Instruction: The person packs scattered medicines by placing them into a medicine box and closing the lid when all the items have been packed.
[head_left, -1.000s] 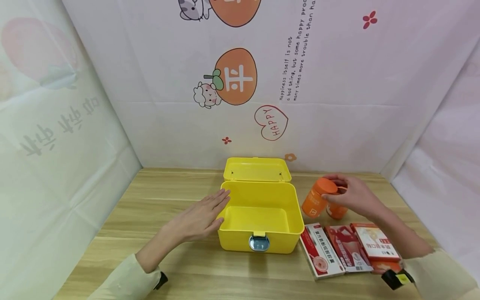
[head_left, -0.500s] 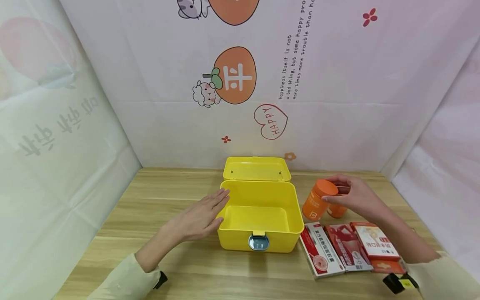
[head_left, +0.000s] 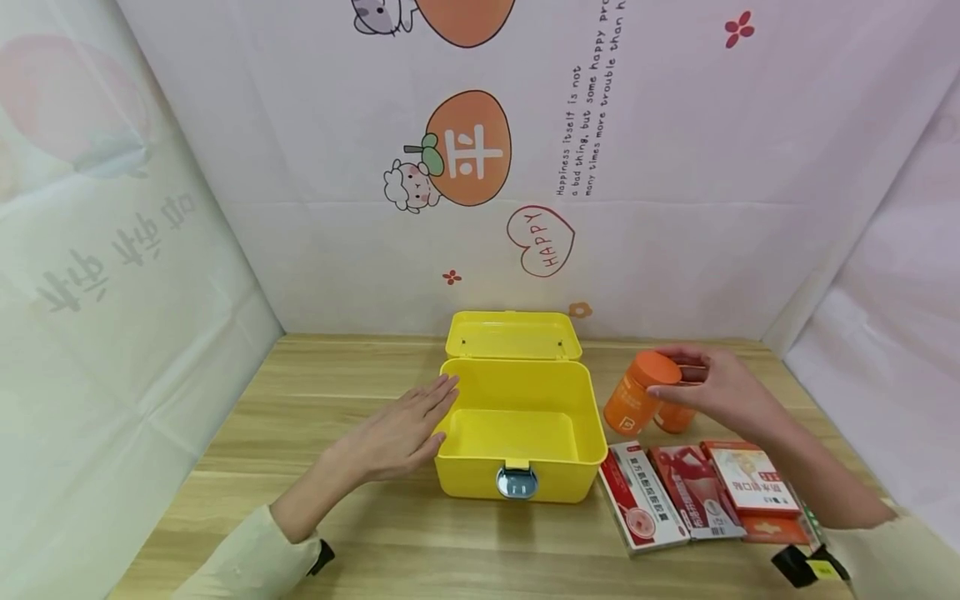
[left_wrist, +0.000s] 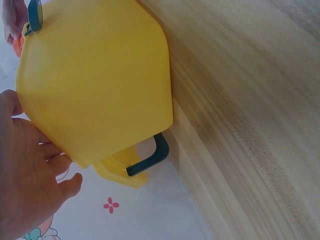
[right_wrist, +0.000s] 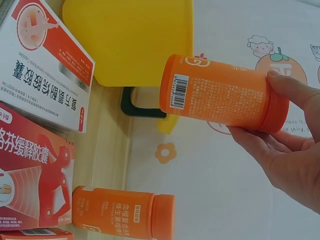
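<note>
My right hand (head_left: 731, 396) grips an orange pill bottle (head_left: 628, 406) near its cap. In the right wrist view, that bottle (right_wrist: 220, 92) is tilted and held above the table, right of the yellow box. A second orange bottle (right_wrist: 117, 212) stands on the table, partly hidden behind the first in the head view. The yellow box (head_left: 468, 483) has its lid (head_left: 513, 333) folded back and nothing inside. My left hand (head_left: 397, 433) rests with straight fingers at the box's left rim; in the left wrist view its fingers touch the box wall (left_wrist: 95, 75).
Right of the box, flat medicine boxes lie side by side: a white and red one (head_left: 645, 500), a red one (head_left: 697, 492) and a white and orange one (head_left: 753, 479), with an orange packet (head_left: 776, 529) under it. A printed cloth (head_left: 360, 267) hangs behind the wooden table (head_left: 337, 367).
My right hand has shifted slightly to the right, and the bottle's cap has leaned a little with it. The left hand and the box have stayed put.
</note>
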